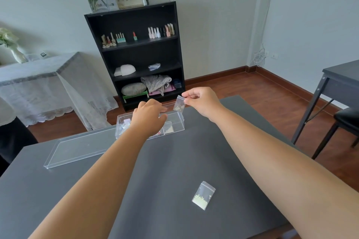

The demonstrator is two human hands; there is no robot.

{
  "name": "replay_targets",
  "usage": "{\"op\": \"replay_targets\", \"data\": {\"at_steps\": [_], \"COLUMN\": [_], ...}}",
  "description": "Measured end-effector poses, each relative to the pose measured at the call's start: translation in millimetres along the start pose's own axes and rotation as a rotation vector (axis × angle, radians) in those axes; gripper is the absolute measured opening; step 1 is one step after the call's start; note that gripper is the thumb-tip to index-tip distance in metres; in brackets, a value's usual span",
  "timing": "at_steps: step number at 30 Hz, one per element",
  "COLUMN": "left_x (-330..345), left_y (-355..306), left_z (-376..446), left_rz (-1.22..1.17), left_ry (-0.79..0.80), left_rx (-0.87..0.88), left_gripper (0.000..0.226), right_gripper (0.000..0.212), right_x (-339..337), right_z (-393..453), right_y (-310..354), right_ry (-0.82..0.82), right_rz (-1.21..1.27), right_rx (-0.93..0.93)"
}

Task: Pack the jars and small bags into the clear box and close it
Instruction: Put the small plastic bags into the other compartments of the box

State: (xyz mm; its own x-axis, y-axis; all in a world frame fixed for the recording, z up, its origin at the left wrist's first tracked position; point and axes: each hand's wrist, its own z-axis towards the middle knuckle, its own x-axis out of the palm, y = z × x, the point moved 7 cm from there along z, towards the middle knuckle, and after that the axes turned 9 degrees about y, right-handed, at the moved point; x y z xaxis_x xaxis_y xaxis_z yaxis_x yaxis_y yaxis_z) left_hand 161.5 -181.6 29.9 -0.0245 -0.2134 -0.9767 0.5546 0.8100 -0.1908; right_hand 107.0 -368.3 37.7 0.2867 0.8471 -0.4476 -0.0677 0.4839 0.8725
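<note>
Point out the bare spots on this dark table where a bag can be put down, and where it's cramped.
Free: the wide stretch between the clear lid and the loose bag, under the arms, and the right side beyond the right hand. Cramped: the far edge, where the clear box, the left hand and the held bag bunch together.

A dark grey desk (159, 170) carries a clear box (174, 122) at the far middle, its clear lid (77, 146) lying left, and a small bag (204, 196) near right.

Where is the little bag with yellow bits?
The little bag lies flat on the dark table, low in the head view, between the two forearms, apart from the clear box.
</note>
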Motion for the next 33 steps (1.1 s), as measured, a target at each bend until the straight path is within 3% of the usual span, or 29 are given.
{"op": "replay_targets", "data": {"at_steps": [4,13,17,24,28,33], "left_x": [7.1,31.1,31.1,26.3,19.9,39.1], "left_y": [12.5,17.3,16.6,12.4,-6.2,-33.2], "left_z": [-34.1,-71.0,-71.6,-78.8,-96.4,-127.2], "left_rz": [-0.132,-0.125,-0.131,-0.149,-0.194,-0.504], "left_ry": [-0.139,-0.202,-0.232,-0.262,-0.320,-0.039], "left_rx": [-0.074,-0.128,-0.131,-0.119,0.043,0.200], "left_gripper": [0.038,0.041,0.040,0.044,0.049,0.047], "right_gripper": [0.016,0.027,0.031,0.029,0.023,0.019], "right_x": [14.3,57.4,66.4,65.5,53.2,42.5], "right_z": [10.2,15.8,16.4,13.8,8.5,-12.4], "right_y": [7.3,23.9,23.3,25.3,20.7,-4.9], "right_ry": [0.106,0.443,0.516,0.413,0.300,0.208], "right_rz": [-0.118,-0.530,-0.687,-0.795,-0.715,-0.473], "right_rx": [-0.020,-0.054,-0.033,-0.114,-0.138,-0.090]}}
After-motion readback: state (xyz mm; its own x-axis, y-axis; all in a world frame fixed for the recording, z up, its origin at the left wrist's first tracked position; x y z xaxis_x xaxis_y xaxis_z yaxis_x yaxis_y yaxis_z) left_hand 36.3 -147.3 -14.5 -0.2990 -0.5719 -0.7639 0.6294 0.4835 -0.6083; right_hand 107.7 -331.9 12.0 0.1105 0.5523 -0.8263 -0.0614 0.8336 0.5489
